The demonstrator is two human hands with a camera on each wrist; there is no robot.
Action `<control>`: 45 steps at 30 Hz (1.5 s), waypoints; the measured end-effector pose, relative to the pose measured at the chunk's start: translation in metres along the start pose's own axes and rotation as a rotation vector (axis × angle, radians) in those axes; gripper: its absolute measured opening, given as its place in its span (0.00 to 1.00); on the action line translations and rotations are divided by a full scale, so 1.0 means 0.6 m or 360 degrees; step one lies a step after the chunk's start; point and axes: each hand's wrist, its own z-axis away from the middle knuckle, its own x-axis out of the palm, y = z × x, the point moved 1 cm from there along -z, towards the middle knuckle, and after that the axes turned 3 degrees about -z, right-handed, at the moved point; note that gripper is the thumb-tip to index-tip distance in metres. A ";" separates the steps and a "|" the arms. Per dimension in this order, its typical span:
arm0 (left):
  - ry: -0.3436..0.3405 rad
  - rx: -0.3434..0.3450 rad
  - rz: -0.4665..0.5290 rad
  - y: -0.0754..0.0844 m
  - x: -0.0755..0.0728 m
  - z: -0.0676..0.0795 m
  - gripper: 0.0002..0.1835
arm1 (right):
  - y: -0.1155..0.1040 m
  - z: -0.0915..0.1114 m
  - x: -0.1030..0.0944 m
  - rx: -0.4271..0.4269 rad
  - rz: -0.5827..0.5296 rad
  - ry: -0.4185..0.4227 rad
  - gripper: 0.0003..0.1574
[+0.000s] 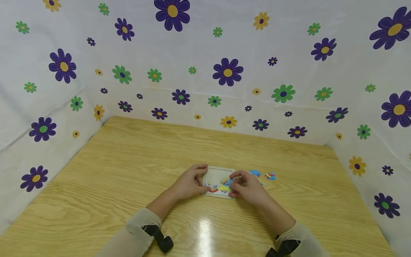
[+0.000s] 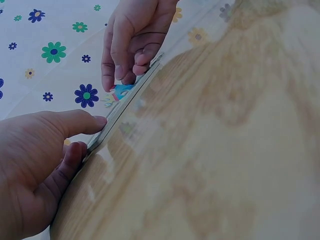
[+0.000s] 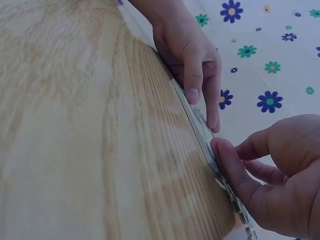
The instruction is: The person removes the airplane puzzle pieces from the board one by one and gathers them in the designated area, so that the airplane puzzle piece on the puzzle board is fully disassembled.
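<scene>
Tray [image 1: 217,176], one, between left hand [image 1: 187,182], right hand [image 1: 249,187]; loose pieces [image 1: 270,175], at least two.

Plain beige left sleeve [image 1: 128,233], matching right sleeve [image 1: 303,242], black left strap [image 1: 158,235] with a loose curled end, black right strap [image 1: 289,246] near the sleeve's edge, bare left hand [image 1: 187,182], bare right hand [image 1: 252,188]

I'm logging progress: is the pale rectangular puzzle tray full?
Only partly full: the pale rectangular puzzle tray has colourful printed pieces along its near side, but looks bare beyond them.

One tray [image 1: 218,175], one table [image 1: 128,160], two sleeves [image 1: 131,233] show.
</scene>
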 end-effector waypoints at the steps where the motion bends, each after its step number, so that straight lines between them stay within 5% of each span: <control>1: 0.0000 0.0003 0.0000 -0.001 0.000 0.000 0.40 | 0.000 0.000 0.001 0.0003 -0.0002 0.0019 0.18; 10: -0.0009 -0.0003 -0.0005 -0.001 0.000 0.000 0.40 | 0.007 -0.006 0.006 0.0074 -0.0065 0.0134 0.11; 45: -0.0002 -0.0013 -0.0005 0.004 -0.003 0.000 0.40 | 0.001 -0.002 0.007 0.0016 -0.0024 0.0145 0.12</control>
